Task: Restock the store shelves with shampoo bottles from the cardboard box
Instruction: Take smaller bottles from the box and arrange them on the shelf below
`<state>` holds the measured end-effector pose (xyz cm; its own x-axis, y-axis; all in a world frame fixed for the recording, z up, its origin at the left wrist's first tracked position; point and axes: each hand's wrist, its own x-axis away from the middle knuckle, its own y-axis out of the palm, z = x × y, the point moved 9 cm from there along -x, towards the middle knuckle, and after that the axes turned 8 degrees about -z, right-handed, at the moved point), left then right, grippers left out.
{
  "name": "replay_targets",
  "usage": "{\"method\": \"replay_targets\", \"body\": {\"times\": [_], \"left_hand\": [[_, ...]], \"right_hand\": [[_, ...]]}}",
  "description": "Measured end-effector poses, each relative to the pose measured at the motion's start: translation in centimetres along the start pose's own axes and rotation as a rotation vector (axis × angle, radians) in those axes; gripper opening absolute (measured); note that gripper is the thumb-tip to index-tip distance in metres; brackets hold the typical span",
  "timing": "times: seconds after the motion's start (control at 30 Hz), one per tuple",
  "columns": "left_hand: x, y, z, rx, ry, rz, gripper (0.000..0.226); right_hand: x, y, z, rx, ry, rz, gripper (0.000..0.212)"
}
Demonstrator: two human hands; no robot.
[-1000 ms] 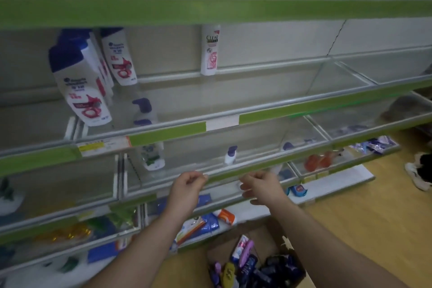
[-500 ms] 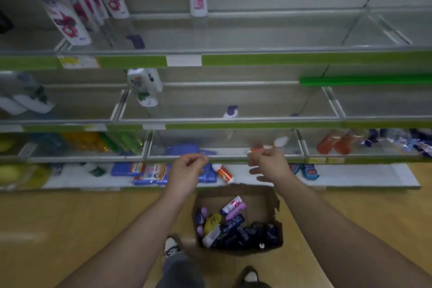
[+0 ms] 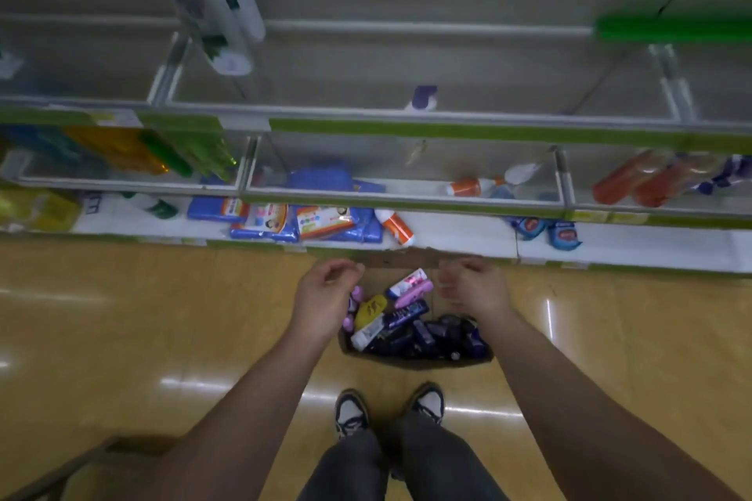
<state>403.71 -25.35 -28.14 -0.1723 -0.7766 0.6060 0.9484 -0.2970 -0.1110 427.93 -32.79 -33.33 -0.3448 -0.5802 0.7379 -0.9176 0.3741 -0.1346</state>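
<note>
Head view, looking down: the left hand (image 3: 325,293) and right hand (image 3: 472,289) are held loosely curled and empty above the cardboard box (image 3: 407,363) on the floor (image 3: 162,317), likely poised to pick shampoo bottles (image 3: 407,315) for the shelves (image 3: 407,128) just beyond.

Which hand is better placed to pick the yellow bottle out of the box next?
Left, probably. The left hand hangs empty beside the yellow bottle in the cardboard box; the right hand is over the opposite side.
</note>
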Motion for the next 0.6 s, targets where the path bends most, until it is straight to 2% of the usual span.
{"method": "replay_targets", "body": {"times": [0.07,0.2,0.27,0.47,0.6], "left_hand": [[-3.0,-0.2,-3.1,-0.015,-0.011,0.024,0.012],[-10.1,-0.3,-10.8,-0.035,-0.043,0.042,0.013],[-13.8,0.0,-14.9,-0.038,-0.042,0.045,0.012],[-25.7,2.3,-26.9,-0.106,-0.002,0.054,0.012],[-32.1,4.1,-32.4,-0.111,0.043,0.033,0.009]], "right_hand": [[-3.7,0.9,2.7,0.007,0.022,0.001,0.017],[-11.9,3.0,8.5,0.038,0.049,0.008,0.009],[-16.3,4.1,11.9,0.046,0.056,0.011,0.011],[-28.7,6.9,21.1,0.114,0.050,-0.059,0.010],[-36.1,7.2,26.1,0.203,0.052,-0.061,0.009]]}}
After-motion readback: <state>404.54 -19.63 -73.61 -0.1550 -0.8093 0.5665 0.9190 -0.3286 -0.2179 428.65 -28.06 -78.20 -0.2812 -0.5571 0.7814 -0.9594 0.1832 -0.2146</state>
